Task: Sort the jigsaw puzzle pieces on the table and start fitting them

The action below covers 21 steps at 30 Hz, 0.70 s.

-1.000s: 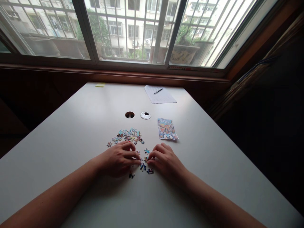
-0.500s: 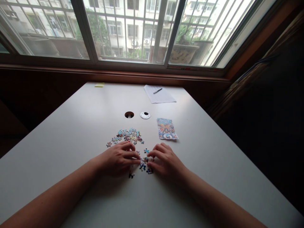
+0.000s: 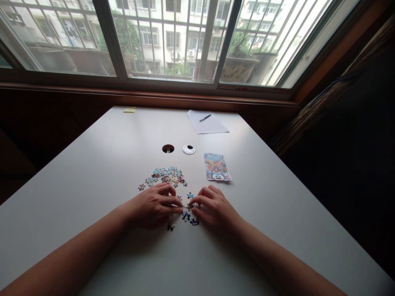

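Observation:
My left hand point(image 3: 157, 205) rests low over the white table, thumb and fingertips drawn together on the left edge of a small cluster of jigsaw puzzle pieces point(image 3: 185, 214). From the other side, my right hand point(image 3: 212, 206) has its index finger and thumb closed around a jigsaw piece point(image 3: 190, 206) in the same cluster. Parts of the cluster are hidden under the fingers of both hands. A dark piece point(image 3: 170, 227) lies just below my left hand. Behind the hands spreads a heap of loose puzzle pieces point(image 3: 168, 174).
A colourful picture sheet point(image 3: 217, 167) lies right of the heap. Farther back are a round cable hole point(image 3: 168, 149), its metal cover point(image 3: 189, 149), and papers point(image 3: 206, 125) with a pen point(image 3: 205, 118). A yellow note point(image 3: 129, 109) is at the far edge, below a barred window.
My right index fingertip has shifted slightly left, nearer the left hand, over the cluster. The left hand has hardly moved.

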Motion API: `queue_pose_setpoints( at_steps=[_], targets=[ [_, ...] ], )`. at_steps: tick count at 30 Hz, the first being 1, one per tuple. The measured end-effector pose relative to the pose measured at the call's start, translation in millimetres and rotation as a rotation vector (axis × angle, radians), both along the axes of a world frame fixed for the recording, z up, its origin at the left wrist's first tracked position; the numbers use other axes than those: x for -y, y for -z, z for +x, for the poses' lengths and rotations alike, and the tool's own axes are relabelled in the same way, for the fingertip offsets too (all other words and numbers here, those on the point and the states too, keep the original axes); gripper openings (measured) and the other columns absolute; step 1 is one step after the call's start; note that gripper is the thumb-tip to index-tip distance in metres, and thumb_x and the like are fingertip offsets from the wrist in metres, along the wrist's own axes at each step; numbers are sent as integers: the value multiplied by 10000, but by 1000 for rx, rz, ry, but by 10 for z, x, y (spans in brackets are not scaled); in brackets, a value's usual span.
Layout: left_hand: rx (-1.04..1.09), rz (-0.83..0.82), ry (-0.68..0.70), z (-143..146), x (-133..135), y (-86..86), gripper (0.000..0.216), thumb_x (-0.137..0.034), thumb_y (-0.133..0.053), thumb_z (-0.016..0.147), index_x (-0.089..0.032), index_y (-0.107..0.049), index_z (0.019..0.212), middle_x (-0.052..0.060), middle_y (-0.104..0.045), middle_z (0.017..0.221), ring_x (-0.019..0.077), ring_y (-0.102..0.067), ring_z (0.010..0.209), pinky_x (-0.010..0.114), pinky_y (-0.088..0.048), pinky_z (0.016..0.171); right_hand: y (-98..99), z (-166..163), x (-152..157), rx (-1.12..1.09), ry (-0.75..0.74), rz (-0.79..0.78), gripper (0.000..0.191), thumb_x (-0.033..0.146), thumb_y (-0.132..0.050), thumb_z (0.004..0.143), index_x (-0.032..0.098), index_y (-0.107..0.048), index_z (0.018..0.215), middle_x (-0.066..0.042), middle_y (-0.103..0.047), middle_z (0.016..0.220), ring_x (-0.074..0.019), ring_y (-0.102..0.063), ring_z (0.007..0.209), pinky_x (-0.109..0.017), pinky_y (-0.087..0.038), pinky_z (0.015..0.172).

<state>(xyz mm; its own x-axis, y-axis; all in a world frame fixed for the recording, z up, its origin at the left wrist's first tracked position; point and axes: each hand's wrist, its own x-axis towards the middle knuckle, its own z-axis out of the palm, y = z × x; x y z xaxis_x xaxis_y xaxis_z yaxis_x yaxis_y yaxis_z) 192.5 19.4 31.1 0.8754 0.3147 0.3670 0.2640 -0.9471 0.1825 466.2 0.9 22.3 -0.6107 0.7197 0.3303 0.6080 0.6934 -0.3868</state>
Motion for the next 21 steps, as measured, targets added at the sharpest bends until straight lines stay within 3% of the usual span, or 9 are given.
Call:
queue_pose_setpoints(
  at_steps=[21],
  targets=[
    [16, -11, 18, 18, 3, -23, 445, -107, -604, 817, -257, -650, 1234, 35, -718, 1184, 238, -564, 1033, 404, -476, 890, 18, -9, -5, 2, 32, -26, 120, 237, -694, 905, 238, -712, 1024, -54, -656, 957, -222, -537, 904, -383, -415, 854]
  ],
)
